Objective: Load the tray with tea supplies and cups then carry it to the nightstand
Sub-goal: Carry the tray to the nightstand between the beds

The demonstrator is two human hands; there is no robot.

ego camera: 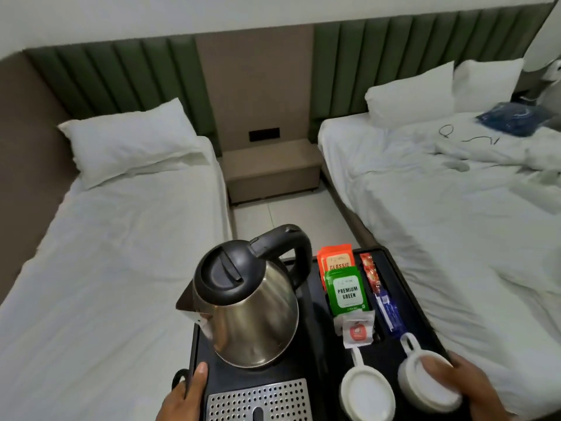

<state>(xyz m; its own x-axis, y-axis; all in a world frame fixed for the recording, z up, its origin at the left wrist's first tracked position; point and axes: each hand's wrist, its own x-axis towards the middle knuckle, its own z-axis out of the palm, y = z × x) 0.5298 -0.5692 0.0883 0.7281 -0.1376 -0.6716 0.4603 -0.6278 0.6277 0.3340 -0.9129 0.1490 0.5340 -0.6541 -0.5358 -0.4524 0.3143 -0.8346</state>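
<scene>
I hold a black tray (403, 287) in the air between two beds. My left hand (185, 393) grips its left edge and my right hand (467, 387) grips its right edge, thumb resting on a cup. On the tray stand a steel kettle (252, 311) with a black lid, an orange tea packet (337, 259), a green tea packet (347, 291), sachets (353, 329), red and blue stick packets (381, 294), and two upside-down white cups (367, 390) (422, 384). The beige nightstand (270, 170) stands ahead against the wall.
A single bed (100, 268) with a pillow lies on the left. A wider bed (455, 208) on the right carries pillows, a rumpled sheet, a cable and a blue item (513, 117). A narrow tiled aisle (288, 220) runs between them to the nightstand.
</scene>
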